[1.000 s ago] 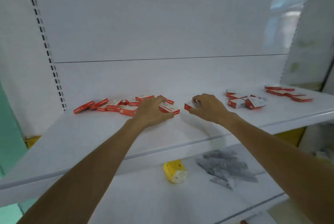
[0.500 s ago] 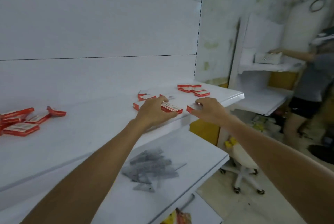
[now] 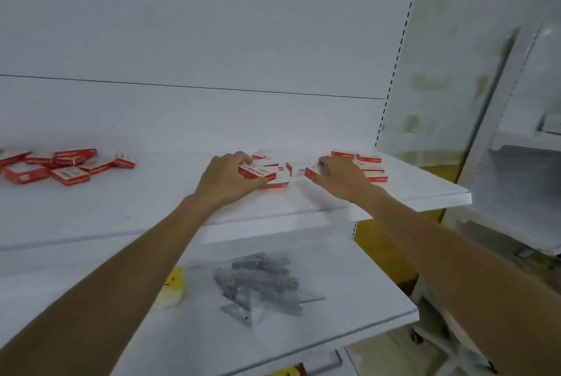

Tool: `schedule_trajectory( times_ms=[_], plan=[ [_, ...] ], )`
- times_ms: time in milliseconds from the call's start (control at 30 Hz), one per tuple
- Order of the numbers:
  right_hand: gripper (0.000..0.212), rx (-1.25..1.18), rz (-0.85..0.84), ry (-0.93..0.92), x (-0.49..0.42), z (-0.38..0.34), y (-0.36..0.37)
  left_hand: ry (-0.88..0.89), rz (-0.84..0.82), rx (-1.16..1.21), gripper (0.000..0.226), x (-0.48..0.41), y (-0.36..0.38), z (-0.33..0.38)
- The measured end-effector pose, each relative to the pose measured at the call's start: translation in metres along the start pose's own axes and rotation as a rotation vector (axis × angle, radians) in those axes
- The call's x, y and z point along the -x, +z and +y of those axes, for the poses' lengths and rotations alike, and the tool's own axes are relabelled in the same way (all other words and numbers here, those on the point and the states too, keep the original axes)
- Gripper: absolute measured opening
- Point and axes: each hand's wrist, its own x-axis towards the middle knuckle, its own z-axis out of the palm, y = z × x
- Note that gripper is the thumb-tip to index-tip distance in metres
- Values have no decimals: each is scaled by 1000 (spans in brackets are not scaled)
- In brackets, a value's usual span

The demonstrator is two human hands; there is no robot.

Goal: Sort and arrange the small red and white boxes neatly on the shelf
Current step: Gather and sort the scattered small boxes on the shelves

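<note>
Through the head camera I saw both hands on boxes near the right end of the white shelf [image 3: 151,208].

Both forearms reached up and forward over its front edge, wrists nearly level with the board. The left hand [image 3: 226,179] lay palm down, fingers curled over the far side of a red and white box [image 3: 256,169] and thumb at its near edge, gripping it above another box. The right hand [image 3: 343,176] was cupped palm down, fingers bent round a small red box [image 3: 310,173] whose corner showed at its left side. A white-faced box [image 3: 299,168] lay between the hands. A loose pile of boxes [image 3: 60,164] sat well apart on the left, and a few more boxes [image 3: 368,160] just beyond the right hand.
</note>
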Motion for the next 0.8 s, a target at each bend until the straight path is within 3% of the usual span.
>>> schedule_trajectory(
  times_ms=[133, 300, 433, 633, 800],
  plan=[
    [51, 19, 7, -34, -19, -17, 20, -67, 57, -24, 52, 3, -20, -23],
    [47, 33, -159, 2, -27, -10, 44, -108, 72, -13, 52, -2, -19, -30],
    [52, 85, -111, -1, -28, -6, 39, -90, 50, 0, 53, -13, -7, -19],
    [50, -40, 46, 0, -24, 19, 7, 19, 25, 27, 48, -40, 23, 15],
    [45, -27, 119, 127, 0, 76, -28, 142, -42, 52, 50, -63, 70, 70]
  ],
)
